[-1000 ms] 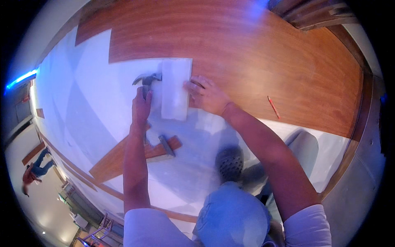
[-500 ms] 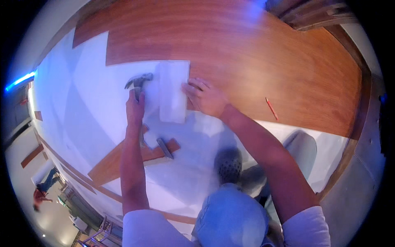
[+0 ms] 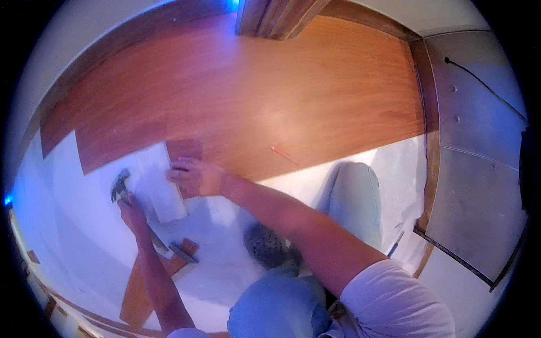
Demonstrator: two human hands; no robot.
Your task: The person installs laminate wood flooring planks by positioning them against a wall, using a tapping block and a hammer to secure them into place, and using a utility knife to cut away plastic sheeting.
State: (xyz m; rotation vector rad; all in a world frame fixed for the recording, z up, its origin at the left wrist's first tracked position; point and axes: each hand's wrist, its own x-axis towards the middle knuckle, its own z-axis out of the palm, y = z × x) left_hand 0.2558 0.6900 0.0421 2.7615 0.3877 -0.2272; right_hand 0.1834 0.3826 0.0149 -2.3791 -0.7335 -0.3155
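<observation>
My left hand (image 3: 133, 213) is closed around the handle of a claw hammer (image 3: 120, 185), close below its dark head. The hammer is just left of a pale rectangular board (image 3: 160, 194) on the white floor sheet. My right hand (image 3: 197, 177) has its fingers bent over the board's right edge, beside the brown wood-look planks (image 3: 225, 112). The fingertips are partly hidden. Near my left forearm lie a loose brown plank (image 3: 137, 293) and a dark narrow tool (image 3: 184, 252) whose kind I cannot make out.
A red pencil (image 3: 286, 155) lies on the laid planks. White underlay (image 3: 73, 225) spreads to the left. A wooden door frame post (image 3: 276, 19) stands at the far side. Grey panels (image 3: 468, 186) border the right, and my knee (image 3: 355, 197) rests on the floor.
The view has swung to the right, so the hands, hammer and board appear farther left and lower. Both hands keep nearly the same holds.
</observation>
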